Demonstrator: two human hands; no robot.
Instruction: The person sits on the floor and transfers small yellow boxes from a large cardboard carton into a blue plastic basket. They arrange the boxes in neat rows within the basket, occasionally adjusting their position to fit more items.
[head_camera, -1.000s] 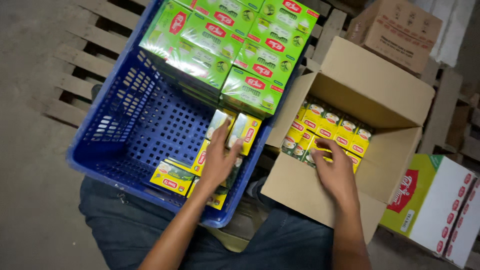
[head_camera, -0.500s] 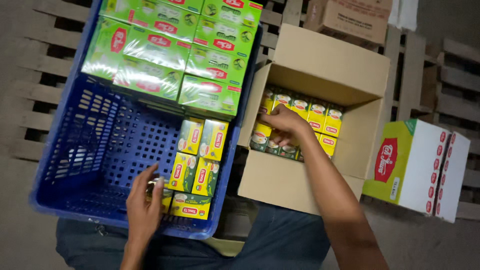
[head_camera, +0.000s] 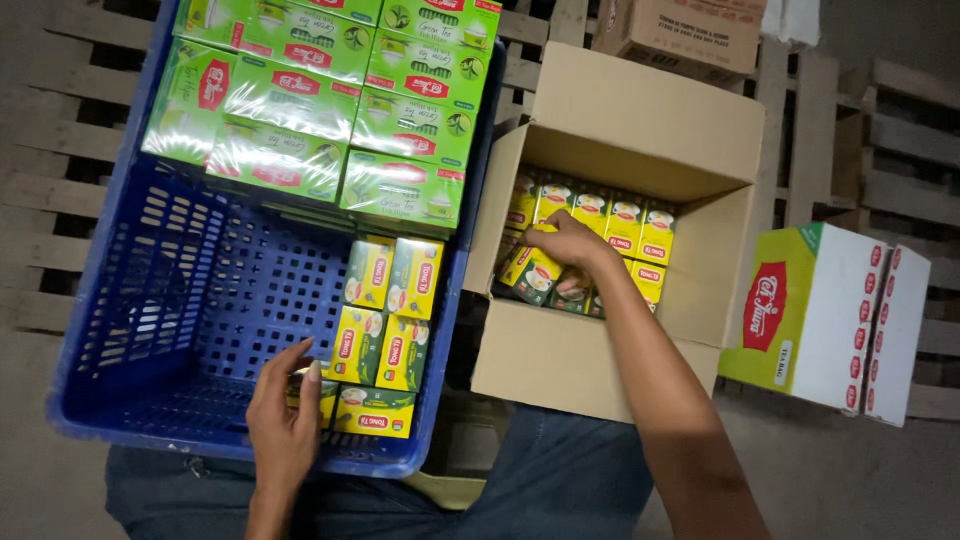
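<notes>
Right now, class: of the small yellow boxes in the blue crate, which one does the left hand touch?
The left hand rests on the small yellow box at the near-left of the cluster in the blue crate; the others lie untouched.

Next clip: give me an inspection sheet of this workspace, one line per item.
Surface: wooden pallets on a grey floor.
Job's things: blue plastic crate holding small yellow-green boxes and wrapped green packs; open cardboard carton with a row of the same small boxes.
Clutter: closed brown carton at the top; white, green and red boxes at the right.
Hands: left hand rests on a small box in the crate; right hand grips a small box inside the carton.
Cables: nothing seen.
Surroundings: the person's blue trousers below; dim light.
</notes>
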